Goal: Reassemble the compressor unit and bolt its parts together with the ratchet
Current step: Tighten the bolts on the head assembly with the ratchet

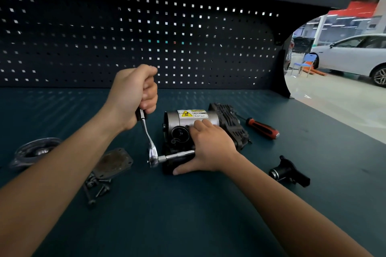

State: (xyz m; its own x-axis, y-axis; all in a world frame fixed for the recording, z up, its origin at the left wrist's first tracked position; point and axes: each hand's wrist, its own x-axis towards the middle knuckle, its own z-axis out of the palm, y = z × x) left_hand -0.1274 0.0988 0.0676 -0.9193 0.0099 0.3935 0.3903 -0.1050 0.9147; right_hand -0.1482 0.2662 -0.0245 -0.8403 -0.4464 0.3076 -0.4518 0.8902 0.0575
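Note:
The compressor unit [183, 125], a grey cylinder with a yellow warning label and a black finned block at its right end, lies on the dark teal workbench [188, 215]. My left hand [133, 98] grips the black handle of the chrome ratchet [150, 148], whose handle stands nearly upright. From the ratchet head an extension bar [177, 155] runs right into the unit's lower front. My right hand [208, 148] lies over the unit and the bar's far end, fingers on the cylinder, thumb along the base.
Several loose bolts [98, 190] and a rusty square plate [113, 162] lie at the left, with a round metal cover [35, 152] beyond them. A red-and-black screwdriver [262, 128] lies right of the unit. A black fitting [289, 172] sits nearer. A pegboard [146, 37] backs the bench.

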